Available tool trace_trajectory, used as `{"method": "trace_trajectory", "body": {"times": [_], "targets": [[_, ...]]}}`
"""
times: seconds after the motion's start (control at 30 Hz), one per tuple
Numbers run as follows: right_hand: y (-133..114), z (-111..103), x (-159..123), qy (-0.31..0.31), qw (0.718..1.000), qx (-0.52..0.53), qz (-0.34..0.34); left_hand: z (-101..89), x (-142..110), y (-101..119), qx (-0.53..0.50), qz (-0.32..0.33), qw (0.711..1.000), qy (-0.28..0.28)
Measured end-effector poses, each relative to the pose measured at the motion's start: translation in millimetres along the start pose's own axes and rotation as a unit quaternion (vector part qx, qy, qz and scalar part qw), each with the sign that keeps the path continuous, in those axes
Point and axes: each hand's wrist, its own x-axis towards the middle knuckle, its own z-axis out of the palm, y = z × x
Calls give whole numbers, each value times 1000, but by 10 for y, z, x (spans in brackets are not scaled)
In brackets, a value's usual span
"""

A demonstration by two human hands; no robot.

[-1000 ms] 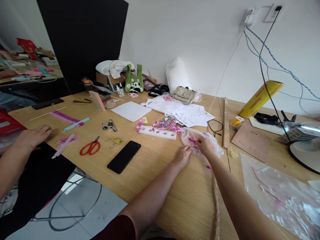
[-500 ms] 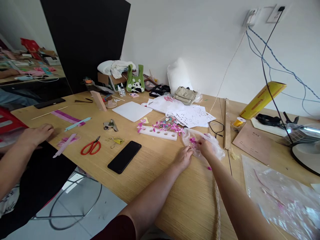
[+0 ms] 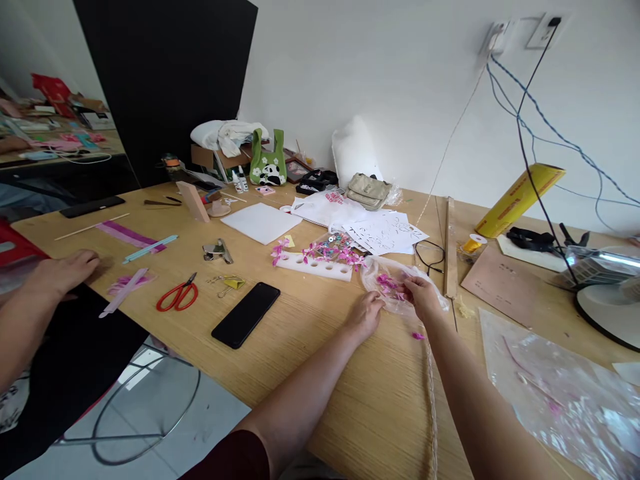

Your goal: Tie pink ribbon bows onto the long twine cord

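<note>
A thin clear plastic bag (image 3: 371, 268) lies spread on the table with bright pink flower pieces (image 3: 387, 283) in its opening. My left hand (image 3: 367, 313) rests at the bag's near edge, its fingers closed on the plastic. Over the bag's right part is my right hand (image 3: 421, 297), fingertips pinched together beside the pink pieces; what they hold is too small to make out. One loose pink piece (image 3: 418, 336) lies on the wood below the right hand. Just left of the bag, a white foam strip with holes (image 3: 320, 267) has pink flower sprays (image 3: 334, 252) along it.
A black phone (image 3: 246, 315), red-handled scissors (image 3: 177, 295) and a yellow binder clip (image 3: 233, 283) lie to the left. Another person's hand (image 3: 65, 270) rests at the table's left edge. A braided cord (image 3: 431, 400) runs down the front, and a plastic sheet (image 3: 555, 380) covers the right side.
My right hand has moved slightly right, away from the pink pieces, which show more now. My left hand stays at the bag's edge. The view has shifted slightly.
</note>
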Motion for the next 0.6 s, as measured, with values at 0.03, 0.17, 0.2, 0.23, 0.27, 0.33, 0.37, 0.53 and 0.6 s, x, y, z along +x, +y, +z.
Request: {"method": "trace_trajectory", "body": {"times": [0.03, 0.17, 0.2, 0.23, 0.27, 0.33, 0.37, 0.53, 0.6], "targets": [[-2, -3, -24, -6, 999, 31, 11, 2, 0, 0, 1, 1, 1000, 1], [2, 0, -97, -15, 991, 125, 38, -4, -5, 17, -16, -1, 1000, 3], [7, 5, -108, -14, 989, 139, 42, -7, -7, 23, -18, -1, 1000, 3], [13, 12, -116, -12, 988, 150, 44, -8, -8, 28, -18, -1, 1000, 5], [19, 20, -122, -9, 987, 157, 45, -9, -8, 33, -14, -1, 1000, 7], [31, 37, -131, -2, 986, 161, 46, -10, -9, 40, -5, 1, 1000, 11], [38, 46, -135, 1, 987, 158, 44, -10, -9, 42, -2, 3, 1000, 13], [101, 85, -149, 10, 997, 80, 17, -25, -6, 51, 10, 15, 1000, 19], [141, 96, -145, 14, 1000, 11, -12, -30, -3, 51, 13, 17, 1000, 20]]}}
